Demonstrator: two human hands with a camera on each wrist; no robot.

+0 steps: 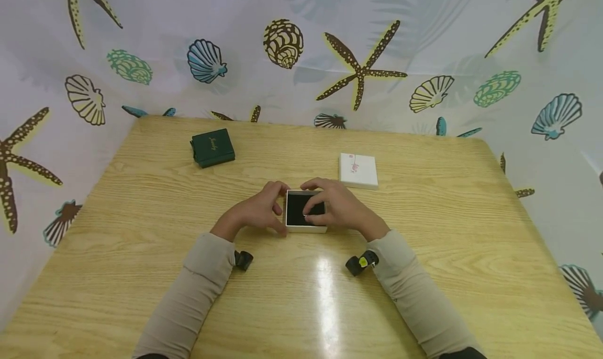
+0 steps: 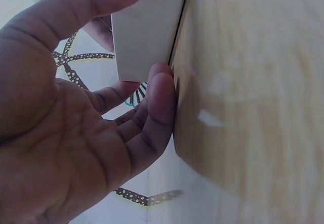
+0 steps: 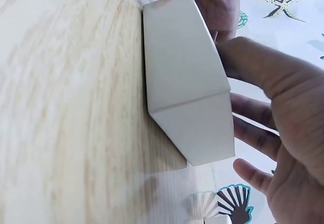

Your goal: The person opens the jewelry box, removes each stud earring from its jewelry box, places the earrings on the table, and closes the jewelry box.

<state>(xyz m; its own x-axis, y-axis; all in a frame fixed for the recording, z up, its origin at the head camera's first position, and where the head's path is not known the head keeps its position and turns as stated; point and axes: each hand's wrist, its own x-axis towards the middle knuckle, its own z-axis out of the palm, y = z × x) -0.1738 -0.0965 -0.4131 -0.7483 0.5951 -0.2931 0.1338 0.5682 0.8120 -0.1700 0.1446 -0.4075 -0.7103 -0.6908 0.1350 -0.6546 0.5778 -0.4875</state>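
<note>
An open white box (image 1: 306, 229) with a black padded inside (image 1: 296, 208) lies on the table between both hands. My left hand (image 1: 259, 208) grips its left side, thumb at the near corner and fingers toward the far one. In the left wrist view, the thumb and fingers of the left hand (image 2: 86, 113) bracket the white box wall (image 2: 149, 37). My right hand (image 1: 336, 204) reaches over the right edge, thumb and index finger down at the black pad. A tiny shiny piece (image 1: 305, 215) shows at those fingertips; its kind is too small to tell. The right wrist view hides the inside behind the box walls (image 3: 182, 57).
A white square lid-like box (image 1: 359, 171) with pink print lies behind the right hand. Farther left sits a dark green box (image 1: 213, 147) with gold lettering. The wooden table (image 1: 141, 202) ends at a shell-printed cloth (image 1: 254, 87) at the back and sides.
</note>
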